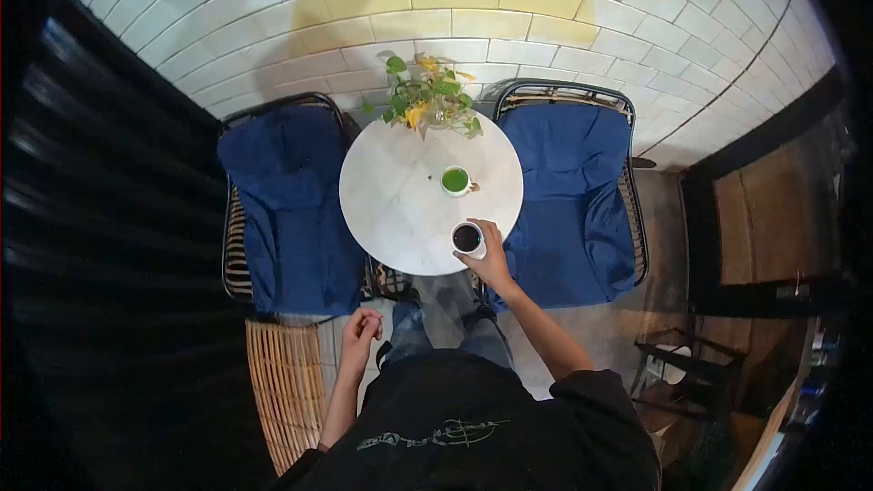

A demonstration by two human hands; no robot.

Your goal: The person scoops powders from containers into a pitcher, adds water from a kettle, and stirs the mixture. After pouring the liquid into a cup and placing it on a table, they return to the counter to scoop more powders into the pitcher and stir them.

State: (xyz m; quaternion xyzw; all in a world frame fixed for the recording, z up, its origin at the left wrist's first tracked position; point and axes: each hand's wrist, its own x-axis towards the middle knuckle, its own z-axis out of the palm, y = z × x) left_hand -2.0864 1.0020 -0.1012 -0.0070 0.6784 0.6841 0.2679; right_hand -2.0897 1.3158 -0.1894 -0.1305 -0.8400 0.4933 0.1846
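My right hand [489, 259] is wrapped round a white cup [468, 239] of dark liquid, over the front right edge of the round white marble table [391, 191]. Farther in on the tabletop stands a second white cup [455, 183] filled with something green, its handle pointing right. Down by my left side, short of the table, my left hand [363, 325] hangs with its fingers curled in and nothing showing in them.
A plant with green and yellow leaves [427, 95] stands at the table's back edge by the tiled wall [427, 23]. Chairs with blue covers flank the table, one left [296, 209] and one right [568, 200]. A slatted wooden piece [284, 373] is at lower left.
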